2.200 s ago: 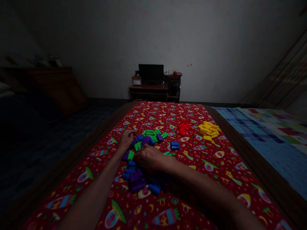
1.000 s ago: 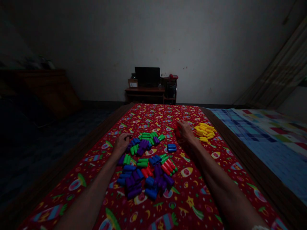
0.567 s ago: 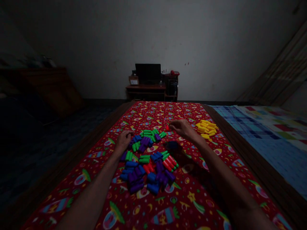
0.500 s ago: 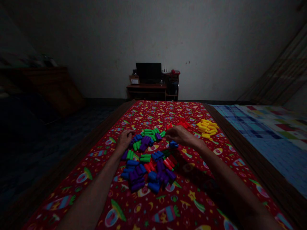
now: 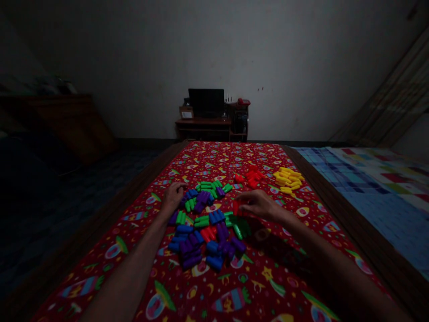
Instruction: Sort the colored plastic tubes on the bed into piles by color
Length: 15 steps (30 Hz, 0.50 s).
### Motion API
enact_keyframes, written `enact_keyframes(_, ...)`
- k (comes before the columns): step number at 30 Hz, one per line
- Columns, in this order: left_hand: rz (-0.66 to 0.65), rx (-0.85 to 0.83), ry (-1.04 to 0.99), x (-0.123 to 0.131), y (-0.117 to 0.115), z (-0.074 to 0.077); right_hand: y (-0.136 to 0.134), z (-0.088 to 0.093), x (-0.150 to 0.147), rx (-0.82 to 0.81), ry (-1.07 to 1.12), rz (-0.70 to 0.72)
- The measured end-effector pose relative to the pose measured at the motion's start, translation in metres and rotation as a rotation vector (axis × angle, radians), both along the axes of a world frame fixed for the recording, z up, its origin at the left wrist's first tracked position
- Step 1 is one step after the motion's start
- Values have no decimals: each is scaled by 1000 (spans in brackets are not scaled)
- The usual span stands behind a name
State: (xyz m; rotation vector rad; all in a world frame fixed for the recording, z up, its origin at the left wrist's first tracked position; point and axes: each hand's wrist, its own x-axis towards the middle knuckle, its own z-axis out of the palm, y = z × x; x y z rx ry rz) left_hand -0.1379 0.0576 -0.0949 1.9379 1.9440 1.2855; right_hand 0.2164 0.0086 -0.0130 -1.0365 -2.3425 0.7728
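My right hand (image 5: 256,203) pinches a red bullet-shaped plastic block (image 5: 236,206) just right of the mixed pile. On the left, my left hand (image 5: 173,197) rests by the pile's edge, fingers loosely apart and holding nothing. Near it lie purple blocks (image 5: 202,201) and green blocks (image 5: 209,185). Closer to me are blue blocks (image 5: 214,261), more purple blocks (image 5: 191,246) and a red block (image 5: 208,233). A green block (image 5: 238,230) lies below my right hand. Farther back sit a red group (image 5: 254,176) and a yellow group (image 5: 288,179).
A red patterned cloth (image 5: 234,156) covers the table, whose brown edge (image 5: 134,214) shows on the left. Beyond stands a small desk (image 5: 203,123) with a dark monitor (image 5: 206,102). A bed with blue checked bedding (image 5: 335,179) is at the right, a wooden cabinet (image 5: 60,120) at the left.
My right hand has come down toward me and now grips a red block. Red pieces that lay beside the green block are gone from that spot. My left hand has hardly moved.
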Motion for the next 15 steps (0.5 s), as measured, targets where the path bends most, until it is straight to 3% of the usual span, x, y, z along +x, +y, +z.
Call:
enact_keyframes(4, -26, -2, -9, -2, 0, 0, 55, 0, 16, 82, 97, -347)
enact_keyframes(9, -28, -10, 3, -3, -1, 3, 100, 3, 23, 189, -99, -583)
enact_keyframes(12, -19, -6, -2, -2, -3, 3, 105, 2, 15, 311, -179, -587)
enact_keyframes(15, -16, -8, 0, -1, -3, 3, 99, -5, -4, 353, -223, -414)
